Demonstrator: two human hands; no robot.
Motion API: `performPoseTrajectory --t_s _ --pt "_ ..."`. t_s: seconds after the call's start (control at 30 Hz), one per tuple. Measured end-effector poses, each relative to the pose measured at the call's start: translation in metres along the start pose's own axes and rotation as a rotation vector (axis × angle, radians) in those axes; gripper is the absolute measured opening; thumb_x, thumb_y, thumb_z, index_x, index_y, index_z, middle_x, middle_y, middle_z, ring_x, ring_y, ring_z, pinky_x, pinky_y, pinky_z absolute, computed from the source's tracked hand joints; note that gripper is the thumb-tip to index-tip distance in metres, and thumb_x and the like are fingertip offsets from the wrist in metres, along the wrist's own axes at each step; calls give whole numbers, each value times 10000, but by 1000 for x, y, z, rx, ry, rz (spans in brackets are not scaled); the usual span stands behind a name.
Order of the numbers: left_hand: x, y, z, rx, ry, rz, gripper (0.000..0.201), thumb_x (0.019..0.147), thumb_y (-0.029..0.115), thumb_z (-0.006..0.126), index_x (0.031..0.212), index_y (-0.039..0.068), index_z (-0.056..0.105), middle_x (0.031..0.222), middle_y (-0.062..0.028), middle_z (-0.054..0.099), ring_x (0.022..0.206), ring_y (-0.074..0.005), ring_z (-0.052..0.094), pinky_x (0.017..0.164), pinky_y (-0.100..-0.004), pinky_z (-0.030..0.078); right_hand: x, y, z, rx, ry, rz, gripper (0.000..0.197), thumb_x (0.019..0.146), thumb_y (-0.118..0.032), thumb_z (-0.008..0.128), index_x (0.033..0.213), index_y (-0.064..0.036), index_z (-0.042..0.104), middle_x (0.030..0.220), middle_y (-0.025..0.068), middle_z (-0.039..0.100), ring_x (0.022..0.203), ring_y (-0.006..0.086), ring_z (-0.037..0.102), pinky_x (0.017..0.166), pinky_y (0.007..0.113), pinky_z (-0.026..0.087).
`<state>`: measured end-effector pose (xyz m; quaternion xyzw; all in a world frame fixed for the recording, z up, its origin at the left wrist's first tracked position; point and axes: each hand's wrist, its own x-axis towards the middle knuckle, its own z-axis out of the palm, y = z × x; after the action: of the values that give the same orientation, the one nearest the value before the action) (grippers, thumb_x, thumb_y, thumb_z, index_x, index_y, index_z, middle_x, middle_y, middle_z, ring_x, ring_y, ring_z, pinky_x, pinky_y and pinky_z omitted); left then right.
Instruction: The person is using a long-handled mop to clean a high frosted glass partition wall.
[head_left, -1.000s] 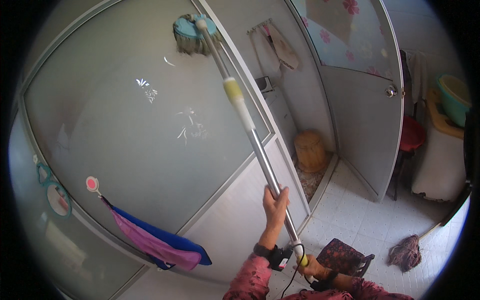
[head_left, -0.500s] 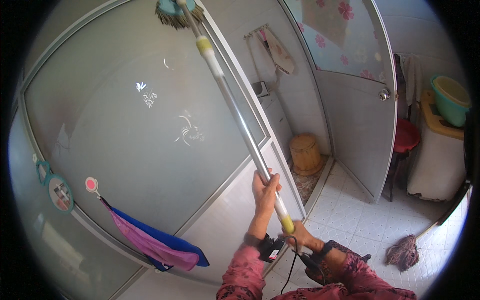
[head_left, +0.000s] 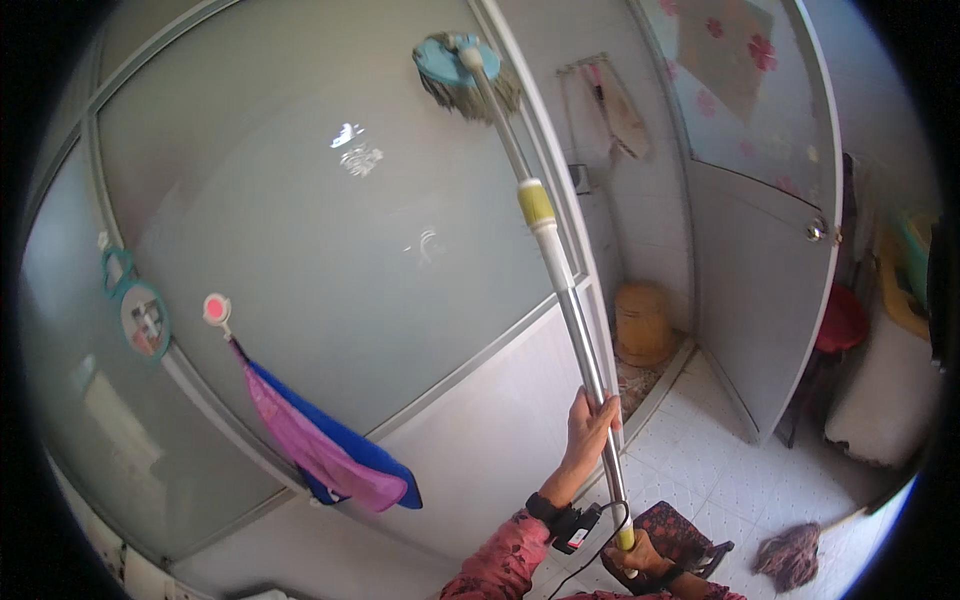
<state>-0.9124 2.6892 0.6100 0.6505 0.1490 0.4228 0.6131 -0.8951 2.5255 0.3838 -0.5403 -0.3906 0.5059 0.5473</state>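
A mop (head_left: 580, 335) with a long silver telescopic pole slants across the view. Its round blue head (head_left: 447, 62) with grey strings lies up at a frosted glass panel (head_left: 280, 250), beside the panel's right-hand frame. My left hand (head_left: 592, 428) is closed round the middle of the pole, with the fingers on its right side. Lower down, my right hand (head_left: 642, 556) grips the pole's yellow-green end. A black band with a small device (head_left: 570, 525) is on my left wrist, and a black cable loops past the pole.
A pink and blue cloth (head_left: 325, 440) hangs from a hook on the panel, near a round mirror (head_left: 145, 318). To the right are a yellow bucket (head_left: 642, 325), an open door (head_left: 752, 290) and a red stool (head_left: 842, 318). A patterned seat (head_left: 680, 535) and another mop head (head_left: 788, 558) are low down.
The mop head has come down the glass and slightly right, and both hands are lower with the pole. The view has also turned, shifting the panel rightward in the picture.
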Motion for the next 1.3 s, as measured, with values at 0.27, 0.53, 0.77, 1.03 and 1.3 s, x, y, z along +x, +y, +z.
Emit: performPoseTrajectory --t_s 0.27,0.53,0.77,1.03,1.3 --pt "-14 81 -62 57 270 92 172 812 194 519 829 62 411 549 -15 475 474 -100 480 400 -190 333 49 -60 12 -284 22 -133 167 693 -133 614 694 0 512 542 -23 430 509 69 376 458 256 342" --pt "-45 88 -102 42 549 283 127 821 126 485 749 44 419 506 -37 460 434 -113 471 425 -227 396 81 -59 27 -516 41 -378 211 643 -98 615 815 3 548 629 148 566 578 202 568 540 304 436" --pt "-75 51 -101 9 577 176 126 815 92 477 727 30 411 514 -51 464 429 -131 481 432 -249 417 61 -35 3 -537 0 -250 185 647 -108 605 788 -4 544 626 157 560 571 243 575 528 308 432" --pt "-91 26 -78 -200 694 74 172 787 121 559 724 41 421 538 -30 470 453 -120 487 441 -231 403 44 42 -61 -565 0 -198 153 653 -66 620 764 0 538 580 18 529 533 58 465 469 254 391" --pt "-107 -9 -59 -246 624 -27 198 800 123 544 706 64 380 502 -17 404 408 -93 396 417 -251 382 7 27 -59 -703 89 -180 188 632 -140 668 739 -27 562 637 40 585 567 76 514 505 264 427"
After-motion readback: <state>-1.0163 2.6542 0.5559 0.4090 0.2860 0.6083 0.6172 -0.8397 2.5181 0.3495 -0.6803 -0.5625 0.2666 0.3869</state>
